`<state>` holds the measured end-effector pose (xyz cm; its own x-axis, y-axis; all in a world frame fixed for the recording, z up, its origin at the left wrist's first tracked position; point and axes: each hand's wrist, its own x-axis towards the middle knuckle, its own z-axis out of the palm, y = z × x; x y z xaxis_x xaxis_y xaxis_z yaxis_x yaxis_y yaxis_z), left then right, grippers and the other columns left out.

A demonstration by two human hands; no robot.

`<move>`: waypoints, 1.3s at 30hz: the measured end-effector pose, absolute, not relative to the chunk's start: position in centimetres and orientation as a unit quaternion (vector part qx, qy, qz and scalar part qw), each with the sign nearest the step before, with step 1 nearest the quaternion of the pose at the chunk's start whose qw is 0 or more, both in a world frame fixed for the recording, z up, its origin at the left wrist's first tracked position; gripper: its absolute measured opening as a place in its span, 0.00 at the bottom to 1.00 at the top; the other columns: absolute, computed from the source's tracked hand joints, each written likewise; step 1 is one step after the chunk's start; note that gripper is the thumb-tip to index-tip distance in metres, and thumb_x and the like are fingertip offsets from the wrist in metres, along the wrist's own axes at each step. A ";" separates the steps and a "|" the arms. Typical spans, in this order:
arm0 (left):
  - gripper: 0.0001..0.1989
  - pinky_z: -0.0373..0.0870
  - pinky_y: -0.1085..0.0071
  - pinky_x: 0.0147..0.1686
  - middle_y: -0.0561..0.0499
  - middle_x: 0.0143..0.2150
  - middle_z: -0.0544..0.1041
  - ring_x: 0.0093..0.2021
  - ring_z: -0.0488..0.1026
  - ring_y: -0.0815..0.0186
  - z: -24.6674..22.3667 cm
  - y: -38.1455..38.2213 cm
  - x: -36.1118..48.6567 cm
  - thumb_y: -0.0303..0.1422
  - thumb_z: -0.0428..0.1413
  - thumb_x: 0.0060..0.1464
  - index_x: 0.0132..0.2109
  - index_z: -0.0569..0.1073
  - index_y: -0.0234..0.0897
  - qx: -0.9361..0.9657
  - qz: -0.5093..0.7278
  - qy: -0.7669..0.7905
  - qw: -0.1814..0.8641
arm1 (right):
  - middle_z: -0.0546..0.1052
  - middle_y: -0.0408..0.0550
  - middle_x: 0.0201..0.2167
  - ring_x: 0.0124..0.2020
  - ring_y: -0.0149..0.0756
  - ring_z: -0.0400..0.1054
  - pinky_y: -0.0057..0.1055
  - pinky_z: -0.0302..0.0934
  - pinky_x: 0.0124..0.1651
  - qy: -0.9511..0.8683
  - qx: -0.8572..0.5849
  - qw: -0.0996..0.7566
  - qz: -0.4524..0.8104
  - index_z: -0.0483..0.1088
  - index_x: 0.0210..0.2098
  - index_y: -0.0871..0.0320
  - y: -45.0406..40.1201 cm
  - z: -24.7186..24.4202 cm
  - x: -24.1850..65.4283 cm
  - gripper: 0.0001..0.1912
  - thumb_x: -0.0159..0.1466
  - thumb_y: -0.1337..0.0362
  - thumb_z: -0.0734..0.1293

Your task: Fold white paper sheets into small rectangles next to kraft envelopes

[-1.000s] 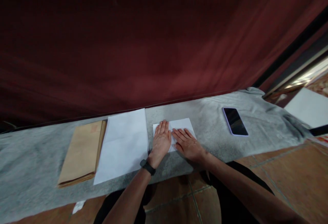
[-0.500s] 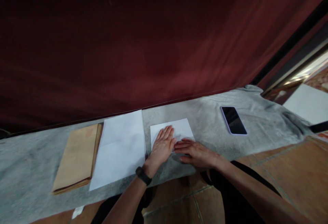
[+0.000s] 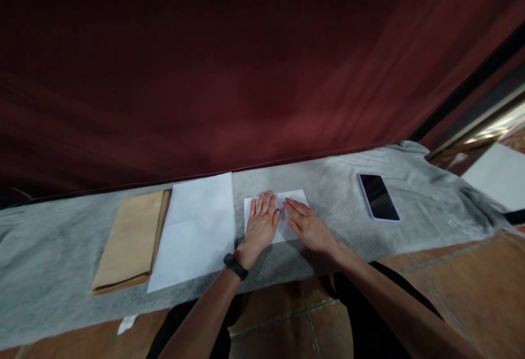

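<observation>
A small white sheet of paper (image 3: 282, 233), apparently folded, lies on the grey cloth in front of me. Across its left part rests my left hand (image 3: 262, 222), palm down with the fingers stretched out; a dark band circles that wrist. On the right part of the paper my right hand (image 3: 307, 225) lies flat, its fingers extended and pointing up and left. Both hands press on the paper and grip nothing. They cover much of its surface. Just left of it is a stack of larger white sheets (image 3: 197, 227).
Brown paper envelopes (image 3: 129, 238) are stacked at the left. A phone in a lilac case (image 3: 379, 197) lies on the grey cloth (image 3: 336, 184) to the right. Behind the cloth rises a dark red surface (image 3: 246, 74). Tiled floor (image 3: 287, 320) shows below.
My right hand has moved up the paper, away from its near edge. My left hand stays flat in nearly the same place. The whole view has shifted slightly.
</observation>
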<state>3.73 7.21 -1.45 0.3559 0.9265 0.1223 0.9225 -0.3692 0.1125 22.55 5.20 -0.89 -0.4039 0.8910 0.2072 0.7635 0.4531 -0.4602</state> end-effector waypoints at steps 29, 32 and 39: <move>0.31 0.47 0.50 0.72 0.31 0.74 0.53 0.75 0.45 0.51 -1.9 3.8 2.3 0.37 0.39 0.70 0.72 0.51 0.20 0.754 0.121 0.646 -0.013 | 0.58 0.65 0.70 0.71 0.56 0.52 0.53 0.47 0.71 -0.754 -0.635 0.157 -0.063 0.56 0.69 0.73 5.7 -3.9 24.1 0.34 0.75 0.51 0.49; 0.30 0.46 0.51 0.72 0.35 0.74 0.53 0.75 0.44 0.54 -1.8 3.4 3.1 0.36 0.39 0.69 0.72 0.51 0.23 0.780 0.140 0.610 -0.007 | 0.55 0.63 0.72 0.73 0.51 0.48 0.49 0.47 0.71 -0.774 -0.604 0.188 -0.036 0.53 0.71 0.71 5.4 -3.1 22.7 0.34 0.76 0.52 0.49; 0.30 0.48 0.51 0.72 0.34 0.74 0.53 0.75 0.43 0.53 -2.4 3.4 4.9 0.28 0.40 0.65 0.72 0.51 0.22 0.821 0.104 0.561 0.019 | 0.56 0.56 0.72 0.74 0.40 0.47 0.44 0.45 0.74 -0.847 -0.491 0.197 0.054 0.51 0.72 0.65 4.2 -2.7 18.7 0.31 0.76 0.54 0.47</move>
<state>4.87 3.45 -2.44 0.3498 0.9247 0.1504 0.9169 -0.3708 0.1475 18.66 4.24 -2.74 -0.4401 0.8532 0.2798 0.8106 0.5116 -0.2849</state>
